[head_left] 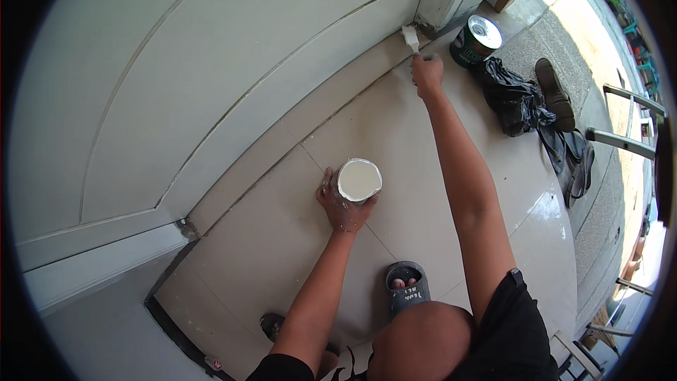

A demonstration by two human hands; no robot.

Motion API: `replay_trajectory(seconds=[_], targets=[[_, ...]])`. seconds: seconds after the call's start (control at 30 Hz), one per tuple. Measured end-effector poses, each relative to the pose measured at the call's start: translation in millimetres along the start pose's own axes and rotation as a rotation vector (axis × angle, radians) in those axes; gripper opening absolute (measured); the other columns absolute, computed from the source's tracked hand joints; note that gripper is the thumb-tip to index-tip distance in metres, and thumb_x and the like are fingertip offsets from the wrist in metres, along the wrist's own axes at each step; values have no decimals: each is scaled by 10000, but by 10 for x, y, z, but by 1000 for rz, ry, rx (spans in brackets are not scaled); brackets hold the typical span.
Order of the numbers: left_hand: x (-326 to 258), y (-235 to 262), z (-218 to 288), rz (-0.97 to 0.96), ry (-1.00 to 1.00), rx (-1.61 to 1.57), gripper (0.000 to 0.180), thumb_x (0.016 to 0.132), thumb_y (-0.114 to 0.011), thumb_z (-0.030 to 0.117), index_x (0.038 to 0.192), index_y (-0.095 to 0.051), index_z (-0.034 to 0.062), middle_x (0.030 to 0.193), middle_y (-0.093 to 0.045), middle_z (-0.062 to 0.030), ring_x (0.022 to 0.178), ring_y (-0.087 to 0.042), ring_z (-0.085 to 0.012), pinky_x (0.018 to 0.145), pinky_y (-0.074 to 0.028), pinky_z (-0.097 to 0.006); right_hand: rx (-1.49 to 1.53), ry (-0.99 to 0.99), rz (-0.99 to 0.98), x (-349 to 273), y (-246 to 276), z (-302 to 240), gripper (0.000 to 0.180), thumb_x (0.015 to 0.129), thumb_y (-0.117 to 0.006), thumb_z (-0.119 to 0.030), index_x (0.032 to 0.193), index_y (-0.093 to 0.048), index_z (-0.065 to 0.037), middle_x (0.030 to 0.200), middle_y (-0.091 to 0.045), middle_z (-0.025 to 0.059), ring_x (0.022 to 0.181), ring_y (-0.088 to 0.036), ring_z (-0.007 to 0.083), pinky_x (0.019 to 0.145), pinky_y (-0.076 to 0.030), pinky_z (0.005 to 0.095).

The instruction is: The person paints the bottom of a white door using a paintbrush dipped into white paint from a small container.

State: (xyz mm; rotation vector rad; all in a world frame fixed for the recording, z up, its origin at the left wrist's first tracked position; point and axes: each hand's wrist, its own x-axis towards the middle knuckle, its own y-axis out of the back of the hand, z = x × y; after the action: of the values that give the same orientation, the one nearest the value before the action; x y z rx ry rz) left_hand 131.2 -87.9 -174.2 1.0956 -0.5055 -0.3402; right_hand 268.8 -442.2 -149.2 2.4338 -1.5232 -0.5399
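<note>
My right hand [427, 75] grips the handle of a paintbrush [410, 39] at the end of my outstretched arm. White paint coats its bristles, which are at the foot of the white door frame [450, 0], by the corner of the door's sill; whether they touch it I cannot tell. My left hand [344, 212] is wrapped round the near side of a round paint pot [360, 180]. Cream-white paint shows inside its rim, and its underside is hidden. Small paint specks dot that hand. The white panelled door [211, 63] stands along the left.
A green paint can [476, 41] with a silver lid stands right of the brush. Beside it are a black plastic bag [515, 99], a dark shoe [555, 92] and black sandals [577, 166]. My slippered foot [407, 286] rests on the beige tiles [416, 169]. Metal legs [620, 142] show at the right.
</note>
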Motion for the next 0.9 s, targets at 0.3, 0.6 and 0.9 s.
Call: replay_trajectory(seconds=[0.3, 0.6, 0.9], targets=[[5, -17, -15, -15, 42, -26, 1070, 740, -785, 698, 1506, -401, 57, 1515, -405, -163, 1435, -338, -331, 1136, -240, -523, -112, 190, -392, -627, -69, -148, 238, 881, -712, -209, 908, -653, 20, 746, -704, 167, 671, -677, 261, 624, -528, 400], [6, -17, -10, -55, 28, -47, 1051, 745, -778, 701, 1495, -419, 58, 1498, -423, -156, 1432, -344, -328, 1127, -247, -536, -94, -18, -586, -169, 240, -340, 196, 907, -687, -198, 889, -635, -10, 705, -653, 83, 545, -549, 140, 441, -403, 312], [20, -44, 43, -2, -20, -24, 1089, 750, -776, 700, 1523, -370, 48, 1520, -401, -195, 1443, -339, -352, 1135, -241, -532, -202, 193, -222, -177, -42, 63, 237, 910, -711, -218, 869, -630, 1, 730, -671, 137, 641, -623, 230, 588, -473, 369]])
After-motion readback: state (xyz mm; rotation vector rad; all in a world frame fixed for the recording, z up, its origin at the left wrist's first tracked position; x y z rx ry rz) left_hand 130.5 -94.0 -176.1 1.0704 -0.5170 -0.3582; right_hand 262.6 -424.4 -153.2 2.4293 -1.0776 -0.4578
